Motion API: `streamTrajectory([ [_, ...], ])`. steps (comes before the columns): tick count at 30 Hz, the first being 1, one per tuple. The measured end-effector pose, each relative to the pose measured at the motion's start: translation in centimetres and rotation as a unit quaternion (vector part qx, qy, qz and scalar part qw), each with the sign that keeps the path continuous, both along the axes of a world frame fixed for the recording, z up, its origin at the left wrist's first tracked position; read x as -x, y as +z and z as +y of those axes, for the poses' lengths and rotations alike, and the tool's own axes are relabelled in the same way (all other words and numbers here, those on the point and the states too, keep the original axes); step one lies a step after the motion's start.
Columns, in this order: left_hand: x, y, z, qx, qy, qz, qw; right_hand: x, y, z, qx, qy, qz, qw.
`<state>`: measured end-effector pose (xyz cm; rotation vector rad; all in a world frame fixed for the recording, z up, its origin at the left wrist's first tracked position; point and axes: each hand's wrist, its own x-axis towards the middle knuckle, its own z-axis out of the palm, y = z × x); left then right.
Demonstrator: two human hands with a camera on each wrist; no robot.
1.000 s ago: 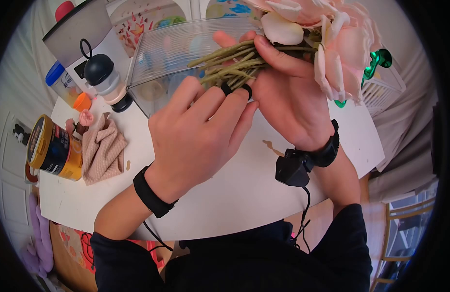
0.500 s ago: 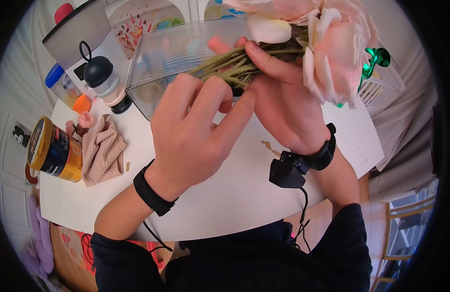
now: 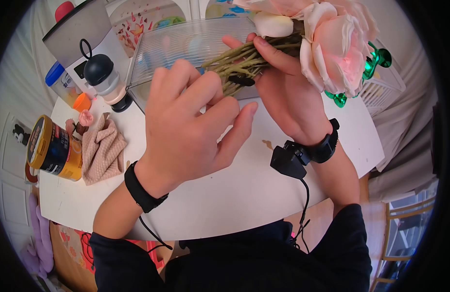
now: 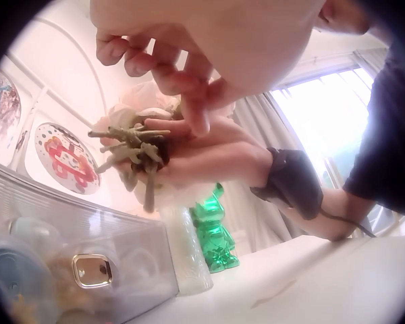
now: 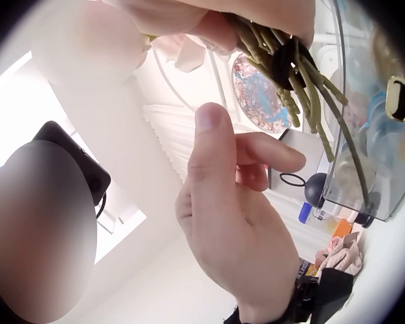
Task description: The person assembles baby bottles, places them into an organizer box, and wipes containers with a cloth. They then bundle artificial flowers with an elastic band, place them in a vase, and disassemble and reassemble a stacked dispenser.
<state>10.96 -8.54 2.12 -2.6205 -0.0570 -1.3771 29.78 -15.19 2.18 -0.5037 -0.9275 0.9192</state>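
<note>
In the head view my right hand point(image 3: 293, 100) grips the green stems point(image 3: 249, 56) of a bunch of pale pink roses point(image 3: 336, 46), thumb over the stems, blooms to the right. A black band point(image 3: 241, 80) sits around the stems below the thumb. Beside the stem ends, my left hand point(image 3: 188, 121) has loosely bent fingers and holds nothing. The right wrist view shows the left hand point(image 5: 229, 202) apart from the banded stems point(image 5: 300, 74), thumb raised. In the left wrist view the stem ends point(image 4: 138, 145) stick out past the right hand point(image 4: 216, 155).
A clear ribbed box point(image 3: 186, 44) stands behind the hands. To the left are a dark-capped bottle point(image 3: 101, 75), a yellow tub point(image 3: 54, 148), a pink cloth point(image 3: 104, 151) and an orange cup point(image 3: 82, 102). A shiny green figure point(image 4: 214, 233) stands beside the box.
The black band, earlier looped on my left fingers, now lies around the stems. My left hand has come off the stems, moving slightly left, with its thumb spread. The roses have shifted slightly.
</note>
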Motion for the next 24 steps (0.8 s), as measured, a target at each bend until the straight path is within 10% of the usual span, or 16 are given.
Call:
streamTrajectory([
  [24, -0.7, 0.0, 1.9, 0.06, 0.002, -0.061, 0.996, -0.5, -0.3, 0.1, 0.057, 0.027, -0.072, 0.995],
])
